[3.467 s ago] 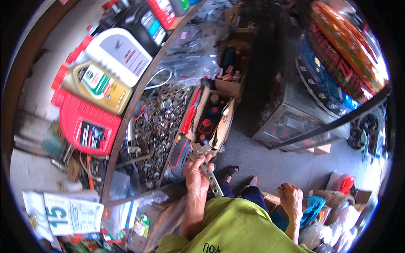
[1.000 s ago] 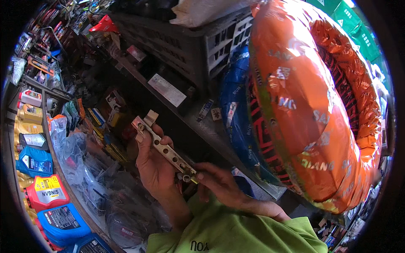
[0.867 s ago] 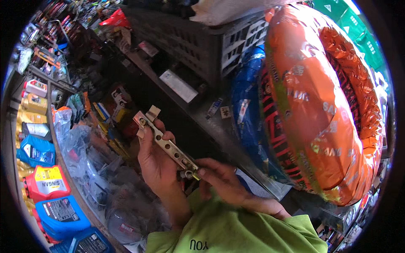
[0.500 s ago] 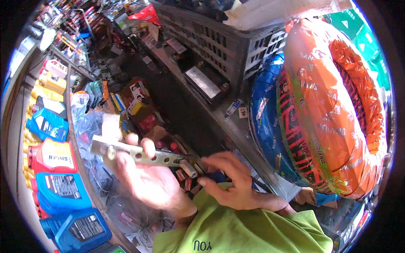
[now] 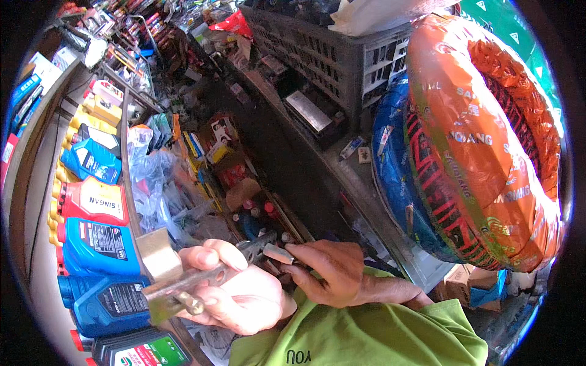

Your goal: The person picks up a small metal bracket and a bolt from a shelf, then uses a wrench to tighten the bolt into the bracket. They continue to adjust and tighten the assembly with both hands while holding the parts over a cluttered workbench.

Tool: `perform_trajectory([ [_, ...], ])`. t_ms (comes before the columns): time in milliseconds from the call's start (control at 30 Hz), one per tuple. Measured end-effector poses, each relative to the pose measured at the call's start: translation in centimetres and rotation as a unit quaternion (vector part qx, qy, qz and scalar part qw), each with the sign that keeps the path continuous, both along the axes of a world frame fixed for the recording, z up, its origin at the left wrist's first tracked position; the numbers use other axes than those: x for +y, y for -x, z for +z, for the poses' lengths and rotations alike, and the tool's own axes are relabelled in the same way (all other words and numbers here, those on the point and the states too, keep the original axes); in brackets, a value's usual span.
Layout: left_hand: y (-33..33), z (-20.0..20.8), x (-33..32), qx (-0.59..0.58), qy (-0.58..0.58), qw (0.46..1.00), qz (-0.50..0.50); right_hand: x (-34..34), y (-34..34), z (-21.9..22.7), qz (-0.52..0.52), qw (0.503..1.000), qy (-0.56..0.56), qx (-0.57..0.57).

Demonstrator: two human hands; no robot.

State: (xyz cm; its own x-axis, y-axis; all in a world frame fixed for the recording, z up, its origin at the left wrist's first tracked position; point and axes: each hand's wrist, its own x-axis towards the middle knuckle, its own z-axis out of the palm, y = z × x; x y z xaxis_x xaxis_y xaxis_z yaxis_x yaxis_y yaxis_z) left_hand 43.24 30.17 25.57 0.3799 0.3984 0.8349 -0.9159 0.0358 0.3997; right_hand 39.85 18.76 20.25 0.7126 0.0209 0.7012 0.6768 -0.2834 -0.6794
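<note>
A long, flat metal bar (image 5: 174,287) with holes along it lies tilted across both my hands. My left hand (image 5: 229,287) is closed round its middle, thumb on the near side and fingers over the top. A brass-coloured bolt (image 5: 190,302) sticks out near the bar's left end. At the other end is a short grey metal cylinder (image 5: 278,253), pinched between thumb and fingers of my right hand (image 5: 329,271). Beside my left fingers is a small tan cardboard piece (image 5: 160,253); whether I hold it, I cannot tell.
Several plastic oil bottles (image 5: 101,247) line a shelf at left. Tyres wrapped in orange (image 5: 464,152) and blue film stand at right. A grey plastic crate (image 5: 305,55) and a black battery (image 5: 314,116) sit on the counter ahead. Plastic bags (image 5: 162,183) and boxes lie between.
My left hand has moved down and nearer with the bar's left end, and the cardboard piece has moved down too. The right hand keeps its pinch. The view has shifted slightly.
</note>
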Motion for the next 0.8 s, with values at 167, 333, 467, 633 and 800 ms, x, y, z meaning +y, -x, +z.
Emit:
perform_trajectory([
  [167, -2.5, 0.2, -2.0, 0.069, 0.063, 0.987, 0.135, 0.0, -1.1, -0.6, 0.001, 0.998, -0.039, 0.056],
  [333, -7.2, -0.7, -2.2, 0.189, 0.105, 0.974, 0.062, -0.3, -4.4, -1.2, -0.018, 0.991, -0.013, 0.131],
  [467, -13.2, -1.9, -1.9, 0.191, 0.084, 0.977, 0.043, 0.2, -8.3, -1.6, -0.048, 0.977, -0.014, 0.207],
  [633, -23.0, -3.0, 0.3, 0.132, 0.046, 0.99, 0.011, 2.6, -17.1, -2.5, -0.085, 0.977, -0.023, 0.192],
  [800, -31.5, -3.9, 5.3, 0.186, -0.045, 0.981, -0.046, 6.5, -26.4, -0.4, -0.079, 0.98, -0.094, 0.155],
])
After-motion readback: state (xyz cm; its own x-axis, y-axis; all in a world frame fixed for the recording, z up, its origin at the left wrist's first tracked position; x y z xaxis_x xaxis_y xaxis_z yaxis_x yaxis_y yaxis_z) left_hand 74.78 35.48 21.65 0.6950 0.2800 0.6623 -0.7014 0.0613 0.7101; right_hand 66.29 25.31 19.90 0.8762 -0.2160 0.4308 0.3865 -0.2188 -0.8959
